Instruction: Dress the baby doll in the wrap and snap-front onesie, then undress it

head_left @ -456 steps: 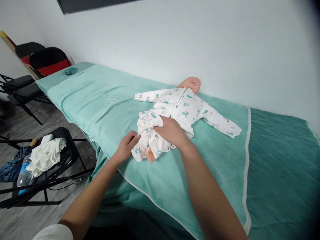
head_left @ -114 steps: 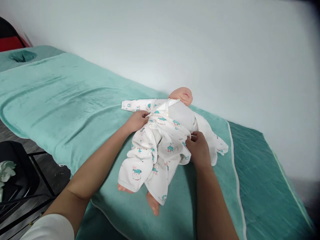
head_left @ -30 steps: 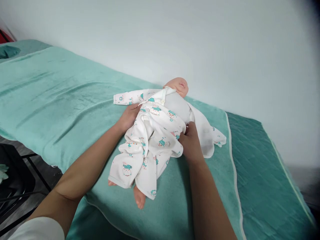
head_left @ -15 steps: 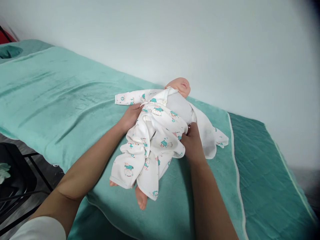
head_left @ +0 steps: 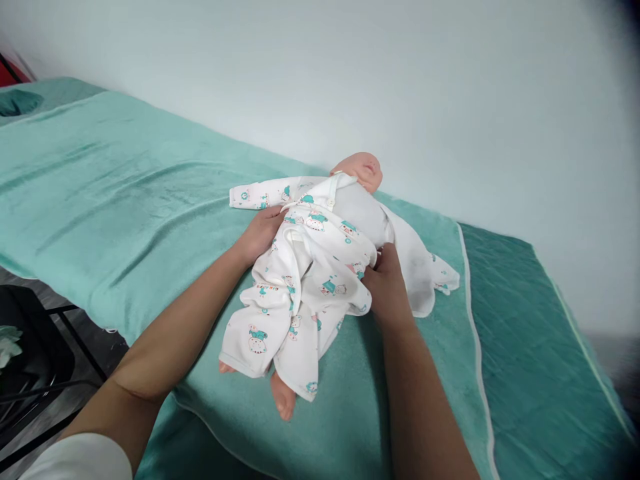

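- The baby doll (head_left: 357,172) lay face up on the teal blanket (head_left: 150,180), head toward the wall (head_left: 415,100), feet toward the person.
- The printed pants (head_left: 327,277) were on the doll's legs, with both feet (head_left: 283,398) showing beyond the hems and the waist drawn up onto the belly.
- The left hand (head_left: 261,233) grasped the pants at its side of the waist, its fingertips partly hidden by cloth; the right hand (head_left: 386,283) pinched the opposite edge.
- The waist was uneven and the legs bunched, so smoothing and levelling looked unfinished.
- The matching jacket (head_left: 413,270) hung open, unfastened: one panel was spread flat beside the right hand, the other ran down to the waist, apparently beneath it. No doll hand showed at either cuff.
- Both garments looked like soft, thin white knit with teal and pink cartoon figures; the pants fell in loose, twisted folds.
- The head and feet seemed smooth, rounded plastic, the torso (head_left: 357,210) pale grey and plump, probably cloth.
- The blanket looked plush, wrinkled and pale-edged; the darker cover (head_left: 530,333) beyond it was quilted.
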A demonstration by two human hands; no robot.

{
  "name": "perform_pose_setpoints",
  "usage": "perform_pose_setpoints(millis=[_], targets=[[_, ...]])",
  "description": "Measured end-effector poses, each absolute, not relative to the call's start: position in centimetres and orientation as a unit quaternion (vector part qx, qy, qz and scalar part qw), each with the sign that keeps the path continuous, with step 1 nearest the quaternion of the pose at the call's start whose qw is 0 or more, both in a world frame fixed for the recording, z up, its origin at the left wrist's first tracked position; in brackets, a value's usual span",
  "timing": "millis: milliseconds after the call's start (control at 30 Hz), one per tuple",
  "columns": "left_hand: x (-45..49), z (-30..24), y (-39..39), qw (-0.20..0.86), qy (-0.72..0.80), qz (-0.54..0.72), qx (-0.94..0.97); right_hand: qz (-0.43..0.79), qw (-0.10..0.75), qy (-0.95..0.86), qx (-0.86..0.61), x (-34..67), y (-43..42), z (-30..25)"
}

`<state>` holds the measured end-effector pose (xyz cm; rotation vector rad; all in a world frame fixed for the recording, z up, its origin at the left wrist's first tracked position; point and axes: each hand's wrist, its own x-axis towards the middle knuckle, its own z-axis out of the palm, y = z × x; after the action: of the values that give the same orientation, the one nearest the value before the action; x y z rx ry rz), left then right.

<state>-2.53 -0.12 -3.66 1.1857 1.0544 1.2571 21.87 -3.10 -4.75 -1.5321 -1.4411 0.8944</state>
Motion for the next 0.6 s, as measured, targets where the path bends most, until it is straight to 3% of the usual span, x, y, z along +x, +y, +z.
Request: perform_pose_setpoints(millis=[600], targets=[[-2.52,-3.61,0.00,0.501,0.463,0.517,0.516,0.349,0.408,-0.559,-0.631,21.74,-3.20,-4.36]])
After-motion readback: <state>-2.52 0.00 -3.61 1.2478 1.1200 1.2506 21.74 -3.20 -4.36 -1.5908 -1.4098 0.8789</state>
